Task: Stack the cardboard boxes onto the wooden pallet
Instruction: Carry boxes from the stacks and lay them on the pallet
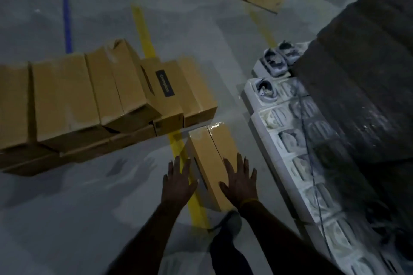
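A long tan cardboard box (212,163), tape-sealed, lies between flat, spread left hand (178,182) and right hand (239,182).

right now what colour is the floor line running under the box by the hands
Yellow; the floor line passes under the cardboard box, clearest in the head view.

One dark label with a blurred word on a cardboard box

The dark rectangular label (164,83) is on the top face of one cardboard box (161,94) in the row of boxes on the floor. Its light letters run sideways and look like "Campus", but blur makes the reading not sure. No other text, number or sign can be read.
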`<state>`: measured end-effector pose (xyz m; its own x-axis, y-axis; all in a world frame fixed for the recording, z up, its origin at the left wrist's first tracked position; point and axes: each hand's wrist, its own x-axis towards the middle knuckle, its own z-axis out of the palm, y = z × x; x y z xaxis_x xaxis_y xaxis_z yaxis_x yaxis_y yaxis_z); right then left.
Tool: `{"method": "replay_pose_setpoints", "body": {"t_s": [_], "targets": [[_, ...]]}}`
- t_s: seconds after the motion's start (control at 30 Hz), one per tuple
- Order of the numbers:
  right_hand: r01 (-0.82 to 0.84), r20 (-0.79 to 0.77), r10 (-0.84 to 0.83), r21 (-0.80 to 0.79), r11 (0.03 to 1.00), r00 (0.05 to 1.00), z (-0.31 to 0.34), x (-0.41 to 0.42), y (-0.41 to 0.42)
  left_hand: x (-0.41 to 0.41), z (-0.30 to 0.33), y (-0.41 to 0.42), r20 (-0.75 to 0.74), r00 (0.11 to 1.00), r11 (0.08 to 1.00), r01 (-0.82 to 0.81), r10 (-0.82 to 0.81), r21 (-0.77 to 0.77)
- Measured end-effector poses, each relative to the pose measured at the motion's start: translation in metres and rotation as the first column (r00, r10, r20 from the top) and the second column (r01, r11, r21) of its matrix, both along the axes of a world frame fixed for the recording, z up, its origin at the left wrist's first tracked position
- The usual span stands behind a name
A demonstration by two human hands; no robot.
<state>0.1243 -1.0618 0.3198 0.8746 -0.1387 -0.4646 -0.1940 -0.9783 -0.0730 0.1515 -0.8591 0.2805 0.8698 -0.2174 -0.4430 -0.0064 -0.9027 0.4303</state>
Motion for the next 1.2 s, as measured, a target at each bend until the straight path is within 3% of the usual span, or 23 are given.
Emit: {"method": "replay_pose_setpoints", "body": {"t_s": [0.33,0.57,0.77,0.87,0.93,1.0,1.2], "targets": [[-0.093,-0.041,0.095,0.051,0.994,0.995,-0.222,0.091,-0.143,0.035,-0.207,-0.141,-0.063,0.987,0.989,-0.148,0.149,0.012],[-0.196,-0.125,0.201,0.050,0.979,0.972,-0.396,0.123,-0.194,0.059,-0.376,-0.200,-0.131,0.970,0.978,-0.201,0.207,0.055],[-0.186,-0.165,0.200,0.097,0.978,0.966,-0.502,0.141,-0.218,0.073,-0.472,-0.220,-0.127,0.949,0.958,-0.285,0.288,0.037],[-0.127,-0.163,0.148,0.134,0.983,0.976,-0.535,0.145,-0.226,0.077,-0.503,-0.219,-0.120,0.942,0.947,-0.320,0.313,-0.042],[-0.092,-0.150,0.116,0.158,0.983,0.982,-0.545,0.146,-0.227,0.077,-0.519,-0.217,-0.034,0.956,0.950,-0.293,0.291,-0.109],[-0.063,-0.102,0.080,0.164,0.984,0.992,-0.546,0.148,-0.227,0.075,-0.528,-0.216,0.056,0.954,0.950,-0.286,0.294,-0.128],[-0.040,-0.035,0.045,0.117,0.992,0.998,-0.518,0.143,-0.196,0.068,-0.515,-0.200,0.119,0.929,0.935,-0.341,0.351,-0.102]]}}
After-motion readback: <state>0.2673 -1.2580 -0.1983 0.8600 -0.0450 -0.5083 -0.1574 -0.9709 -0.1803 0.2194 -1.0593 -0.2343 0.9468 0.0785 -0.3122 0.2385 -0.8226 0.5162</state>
